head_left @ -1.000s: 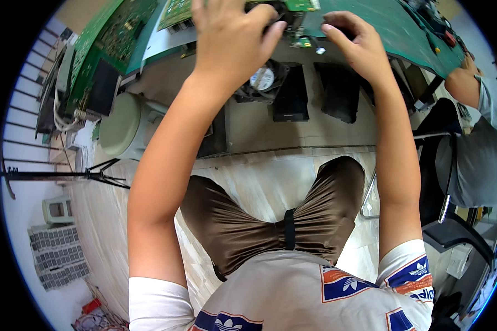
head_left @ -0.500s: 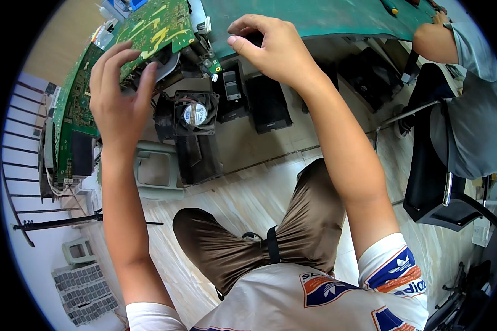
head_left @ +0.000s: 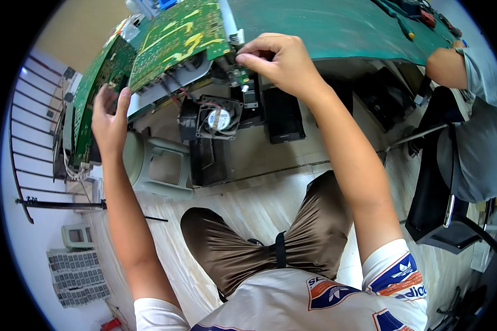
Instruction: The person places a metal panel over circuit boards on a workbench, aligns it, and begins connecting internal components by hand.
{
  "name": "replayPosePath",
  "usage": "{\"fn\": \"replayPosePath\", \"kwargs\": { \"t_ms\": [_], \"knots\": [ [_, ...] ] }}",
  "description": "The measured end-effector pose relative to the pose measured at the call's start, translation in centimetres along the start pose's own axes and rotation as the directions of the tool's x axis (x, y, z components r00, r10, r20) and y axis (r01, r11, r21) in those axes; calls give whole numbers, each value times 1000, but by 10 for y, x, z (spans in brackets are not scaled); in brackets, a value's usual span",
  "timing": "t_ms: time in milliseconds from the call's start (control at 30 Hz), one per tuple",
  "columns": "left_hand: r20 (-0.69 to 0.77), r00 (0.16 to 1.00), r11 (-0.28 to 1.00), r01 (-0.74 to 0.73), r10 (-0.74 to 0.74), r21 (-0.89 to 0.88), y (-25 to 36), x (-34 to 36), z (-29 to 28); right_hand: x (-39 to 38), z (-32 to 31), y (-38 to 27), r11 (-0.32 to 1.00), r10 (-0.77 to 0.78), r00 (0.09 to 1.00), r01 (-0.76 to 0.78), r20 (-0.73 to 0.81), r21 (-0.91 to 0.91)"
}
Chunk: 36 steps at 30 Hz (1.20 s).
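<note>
A large green circuit board point(head_left: 176, 41) lies at the near left end of the table, with metal plates and wires under its front edge. My right hand point(head_left: 284, 63) is at its right edge, thumb and forefinger pinched together beside a white connector point(head_left: 237, 37). Whatever sits between those fingertips is too small to make out. My left hand point(head_left: 110, 118) is raised at the board's near left corner, thumb apart from its slightly blurred fingers, with nothing seen in it. Just behind that hand stands a second green board point(head_left: 102, 71). A square black fan point(head_left: 219, 117) hangs below on wires.
The green table mat point(head_left: 326, 27) stretches right, with a screwdriver point(head_left: 406, 27) and other tools at its far side. Black boxes point(head_left: 283, 116) and a grey-green plastic stool point(head_left: 165, 165) are below. Another person point(head_left: 483, 127) sits at the right on a black chair point(head_left: 433, 220).
My right hand has come to the board's right edge, and its thumb and forefinger have closed together. Relative to the board, my left hand has moved left and nearer me. The whole view has shifted.
</note>
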<state>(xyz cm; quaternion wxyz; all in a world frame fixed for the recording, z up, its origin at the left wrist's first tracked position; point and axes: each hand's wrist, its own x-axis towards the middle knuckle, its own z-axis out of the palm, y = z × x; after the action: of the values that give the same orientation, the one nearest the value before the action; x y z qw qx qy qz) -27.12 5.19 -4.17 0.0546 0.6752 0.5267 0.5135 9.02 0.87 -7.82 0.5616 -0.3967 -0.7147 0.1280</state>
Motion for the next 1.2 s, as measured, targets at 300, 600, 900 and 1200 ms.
{"fn": "replayPosePath", "kwargs": {
  "t_ms": [300,600,900,1200],
  "knots": [
    [250,944,971,-177,213,-161,-20,-15,7,4,12,-4,992,-38,998,44,53,-114],
    [101,966,967,-244,237,69,-16,-19,17,-2,19,2,998,-31,999,31,-13,-57],
    [26,967,962,-256,255,91,-8,-21,23,-4,21,3,1000,3,998,-1,-65,21],
    [20,970,966,-242,241,95,-5,-18,27,-4,15,8,999,15,999,-13,-48,41]
  ]
}}
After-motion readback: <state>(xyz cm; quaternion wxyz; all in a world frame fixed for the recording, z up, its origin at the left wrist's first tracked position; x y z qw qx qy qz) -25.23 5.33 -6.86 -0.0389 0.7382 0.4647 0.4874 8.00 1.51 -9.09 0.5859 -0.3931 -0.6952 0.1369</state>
